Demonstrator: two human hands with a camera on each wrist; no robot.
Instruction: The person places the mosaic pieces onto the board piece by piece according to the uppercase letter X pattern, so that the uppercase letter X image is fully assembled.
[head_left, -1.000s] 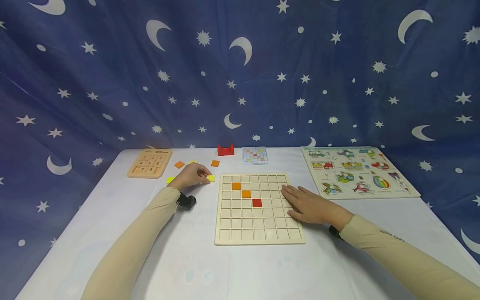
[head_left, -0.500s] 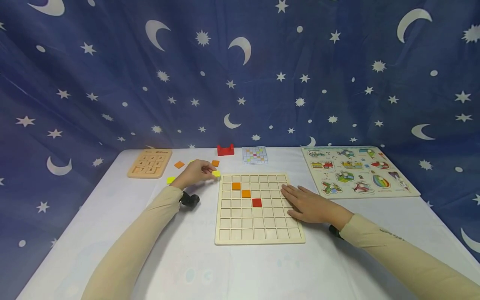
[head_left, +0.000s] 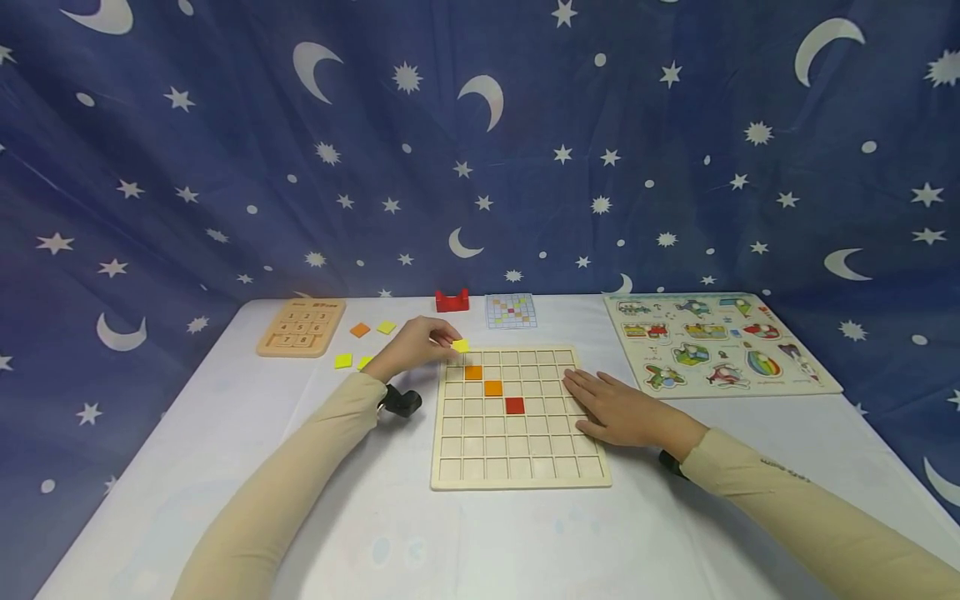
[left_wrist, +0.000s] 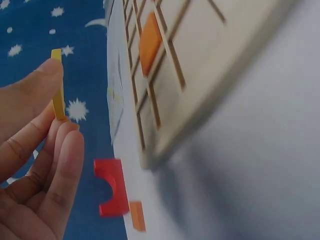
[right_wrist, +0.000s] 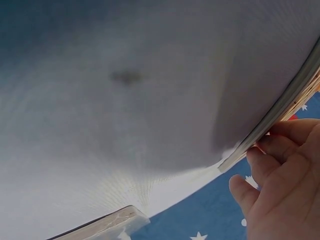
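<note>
Between the thumb and fingers of my left hand a yellow square tile is pinched, held over the far left corner of a wooden grid board. The left wrist view shows the yellow tile edge-on at the fingertips. Two orange tiles and a red tile sit in the board's cells along a diagonal. My right hand rests with extended fingers on the board's right edge. In the right wrist view its fingers lie along that edge.
Left of the board lie several loose yellow tiles and an orange tile. Behind stand a red holder and a printed grid card. A number puzzle is far left, a picture puzzle far right.
My left hand has lifted the yellow tile off the table and carried it right, to above the board's far left corner. My right hand stays in place.
</note>
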